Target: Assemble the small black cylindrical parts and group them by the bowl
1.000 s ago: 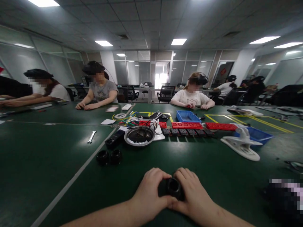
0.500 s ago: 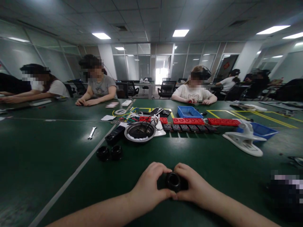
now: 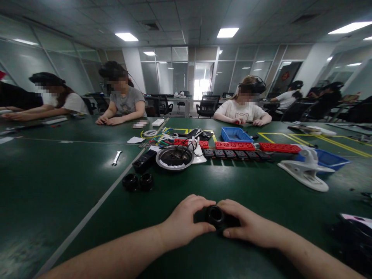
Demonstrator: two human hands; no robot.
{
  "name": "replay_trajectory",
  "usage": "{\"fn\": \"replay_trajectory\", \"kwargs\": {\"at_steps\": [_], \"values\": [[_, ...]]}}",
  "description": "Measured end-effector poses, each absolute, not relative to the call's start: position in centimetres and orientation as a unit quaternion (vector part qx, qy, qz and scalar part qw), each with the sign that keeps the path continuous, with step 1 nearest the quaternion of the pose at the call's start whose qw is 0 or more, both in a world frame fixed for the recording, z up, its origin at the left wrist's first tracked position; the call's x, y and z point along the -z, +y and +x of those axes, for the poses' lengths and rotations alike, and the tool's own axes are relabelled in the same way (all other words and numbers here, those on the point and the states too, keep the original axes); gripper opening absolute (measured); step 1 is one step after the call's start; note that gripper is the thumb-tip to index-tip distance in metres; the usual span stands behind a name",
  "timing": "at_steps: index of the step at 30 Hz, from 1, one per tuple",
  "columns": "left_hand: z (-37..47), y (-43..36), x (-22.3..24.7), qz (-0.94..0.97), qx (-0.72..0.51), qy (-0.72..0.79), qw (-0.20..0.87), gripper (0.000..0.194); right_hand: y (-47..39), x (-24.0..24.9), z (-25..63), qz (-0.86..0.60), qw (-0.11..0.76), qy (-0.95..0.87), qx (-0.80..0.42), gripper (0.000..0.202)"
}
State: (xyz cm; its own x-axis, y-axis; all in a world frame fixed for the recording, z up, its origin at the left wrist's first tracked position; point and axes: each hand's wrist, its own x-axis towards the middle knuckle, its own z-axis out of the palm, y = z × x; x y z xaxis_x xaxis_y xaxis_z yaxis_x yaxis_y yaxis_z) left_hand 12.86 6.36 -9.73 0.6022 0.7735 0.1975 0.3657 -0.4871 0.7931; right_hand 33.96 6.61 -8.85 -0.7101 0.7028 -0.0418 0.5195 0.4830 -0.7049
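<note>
Low in the middle of the head view, a black ring-shaped part (image 3: 215, 214) with a round opening faces me. My left hand (image 3: 186, 221) curls round its left side, finger on top and thumb below. From the other side my right hand (image 3: 248, 224) holds it, with the thumb near its lower edge. What the part is exactly, I cannot make out. Two similar black round parts (image 3: 137, 181) stand side by side further left on the green table (image 3: 180, 186).
Beyond my hands are a round metal pan (image 3: 174, 167), a black device (image 3: 144, 161), red power strips (image 3: 235, 145) and a blue tray (image 3: 236, 134). A white clamp-like stand (image 3: 305, 174) lies right, a wrench (image 3: 117, 158) left. Several people sit around.
The thumbs, touching before, are now apart, the right one having shifted rightward. The black part stays between both hands. My view has tilted slightly.
</note>
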Motion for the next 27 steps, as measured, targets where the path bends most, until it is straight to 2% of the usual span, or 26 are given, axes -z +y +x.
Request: {"fn": "replay_trajectory", "kwargs": {"at_steps": [3, 9, 12, 15, 17, 20, 22, 27], "values": [[13.2, 6.1, 10.1, 0.803, -0.288, 0.376, 0.360, 0.043, 6.7, 9.4, 33.5, -0.391, 0.146, -0.840, -0.348, 0.025], [13.8, 5.5, 10.4, 0.767, -0.301, 0.451, 0.342, 0.038, 5.6, 10.7, 31.8, -0.503, 0.164, -0.822, -0.209, 0.038], [13.7, 5.7, 10.3, 0.774, -0.301, 0.433, 0.350, 0.037, 5.4, 10.4, 32.0, -0.466, 0.170, -0.836, -0.233, 0.045], [13.5, 5.9, 10.3, 0.785, -0.303, 0.406, 0.358, 0.045, 5.8, 9.7, 32.8, -0.410, 0.171, -0.851, -0.280, 0.049], [13.3, 6.0, 10.3, 0.792, -0.304, 0.392, 0.357, 0.050, 6.1, 9.4, 33.3, -0.388, 0.167, -0.851, -0.311, 0.038], [13.2, 5.9, 10.4, 0.803, -0.305, 0.374, 0.350, 0.046, 6.6, 9.5, 33.4, -0.381, 0.162, -0.844, -0.341, 0.020], [13.3, 5.9, 10.5, 0.800, -0.316, 0.376, 0.344, 0.043, 6.6, 9.9, 33.1, -0.406, 0.168, -0.835, -0.332, 0.018], [13.7, 5.7, 10.8, 0.773, -0.337, 0.425, 0.330, 0.041, 5.8, 10.8, 31.8, -0.505, 0.183, -0.809, -0.241, 0.032]]}}
